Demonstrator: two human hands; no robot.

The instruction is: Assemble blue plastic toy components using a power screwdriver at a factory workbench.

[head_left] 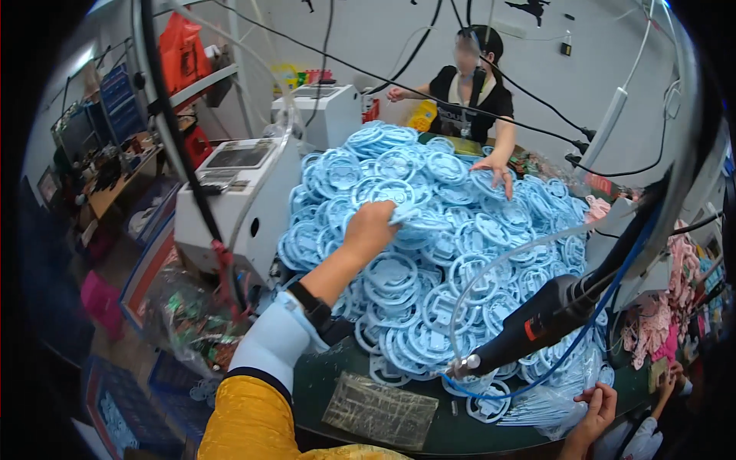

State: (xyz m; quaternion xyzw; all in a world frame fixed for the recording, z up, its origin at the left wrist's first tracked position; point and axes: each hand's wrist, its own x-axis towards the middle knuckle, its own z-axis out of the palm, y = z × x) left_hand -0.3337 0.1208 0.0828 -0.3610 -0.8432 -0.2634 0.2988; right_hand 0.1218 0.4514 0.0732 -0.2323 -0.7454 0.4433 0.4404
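Note:
My left hand (372,230) stretches forward to a large heap of light-blue plastic ring parts (395,280). Its fingers are closed around a light-blue ring part (412,215) on the upper face of the heap. Low on the right, my right hand (594,412) has its fingers curled together beside a clear plastic bag (563,410). Whether anything sits between those fingers is too small to tell. Thin light-blue sticks (529,405) lie in and around the bag. A black powered screwdriver (529,326) slants over the front right of the heap, its metal tip pointing lower left.
A scratched flat plate (381,410) lies on the dark green table (314,395). White machines (241,207) stand left of the heap. Across it, a co-worker's hand (494,170) touches the parts; another person's hand (671,381) shows far right. Cables and a blue hose (590,337) cross the view.

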